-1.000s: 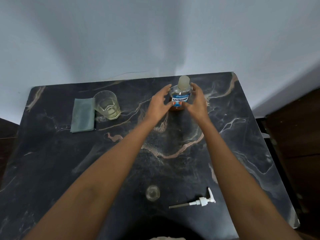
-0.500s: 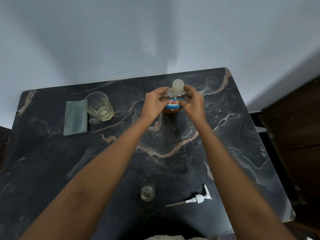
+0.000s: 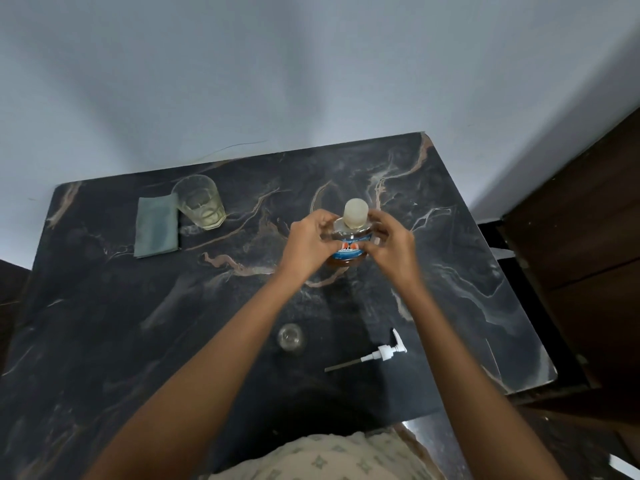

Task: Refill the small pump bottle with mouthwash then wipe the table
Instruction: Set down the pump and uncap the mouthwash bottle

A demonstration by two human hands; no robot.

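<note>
— Mouthwash bottle [image 3: 349, 252] of clear plastic, blue label, pale round cap [image 3: 355, 213]: where is it?
— At the far middle of the dark marble worktop [image 3: 104, 323]. Left hand [image 3: 308, 245] and right hand [image 3: 393, 249] hold its shoulder with curled fingers [image 3: 323, 216]. I judge it light, smooth, perhaps slippery; better grip the labelled body, not the cap.

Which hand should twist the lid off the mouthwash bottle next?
Probably the right hand: its fingertips curl up beside the pale round cap of the clear mouthwash bottle, while the left hand grips the bottle's body lower, steadying it.
</note>
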